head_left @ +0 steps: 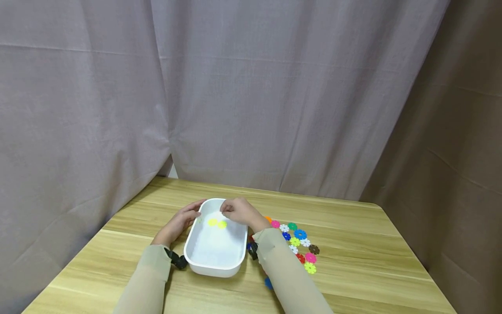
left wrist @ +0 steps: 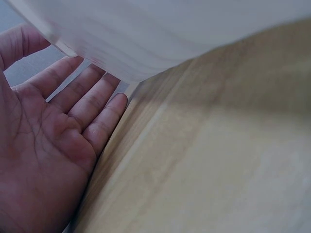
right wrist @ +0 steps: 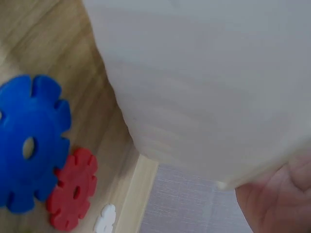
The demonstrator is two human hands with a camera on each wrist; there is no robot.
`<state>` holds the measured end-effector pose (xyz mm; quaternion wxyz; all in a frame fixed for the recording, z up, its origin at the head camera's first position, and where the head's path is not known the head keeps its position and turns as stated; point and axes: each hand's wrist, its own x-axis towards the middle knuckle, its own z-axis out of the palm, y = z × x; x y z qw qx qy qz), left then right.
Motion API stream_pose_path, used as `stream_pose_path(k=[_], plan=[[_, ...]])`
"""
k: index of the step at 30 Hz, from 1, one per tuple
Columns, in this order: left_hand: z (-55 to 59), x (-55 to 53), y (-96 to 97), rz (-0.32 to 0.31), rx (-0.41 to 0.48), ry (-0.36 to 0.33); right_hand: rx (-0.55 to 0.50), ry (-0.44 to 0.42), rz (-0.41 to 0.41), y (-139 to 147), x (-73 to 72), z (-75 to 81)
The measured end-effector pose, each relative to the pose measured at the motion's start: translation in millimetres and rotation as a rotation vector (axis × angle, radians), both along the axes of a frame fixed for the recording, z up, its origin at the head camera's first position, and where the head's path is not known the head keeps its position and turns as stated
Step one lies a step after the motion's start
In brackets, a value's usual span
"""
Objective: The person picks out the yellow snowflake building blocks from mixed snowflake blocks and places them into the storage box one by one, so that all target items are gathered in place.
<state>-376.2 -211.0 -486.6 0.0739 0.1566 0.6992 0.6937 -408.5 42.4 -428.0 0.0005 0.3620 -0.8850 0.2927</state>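
Note:
A white plastic bin (head_left: 215, 248) stands on the wooden table with two yellow discs (head_left: 222, 224) lying inside. My left hand (head_left: 182, 220) is at the bin's left side, its thumb by the rim and its fingers extended along the outer wall. In the left wrist view the palm of that hand (left wrist: 43, 131) is bare and the fingertips pass behind the bin's wall (left wrist: 131, 39). My right hand (head_left: 241, 213) reaches over the far right part of the bin with bent fingers above its inside. Whether anything is between those fingers is hidden.
Notched flower-shaped discs in several colours lie right of the bin, among them a pink one (head_left: 310, 257), a brown one (head_left: 314, 249) and a blue one (right wrist: 41, 141). A red disc (right wrist: 73, 189) lies close by the bin. A grey curtain (head_left: 274, 109) hangs behind the table (head_left: 372, 261).

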Motion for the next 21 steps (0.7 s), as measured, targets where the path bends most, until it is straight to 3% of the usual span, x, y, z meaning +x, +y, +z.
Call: stream_pose_path(k=[8,21], plan=[[0.8,0.8,-0.3,0.005,-0.010,-0.009,-0.050,0.017,0.004,7,4.3,4.2],[0.1,1.0,-0.9,0.029,-0.009,-0.030,-0.212,0.051,-0.131,17,22.3,7.4]])
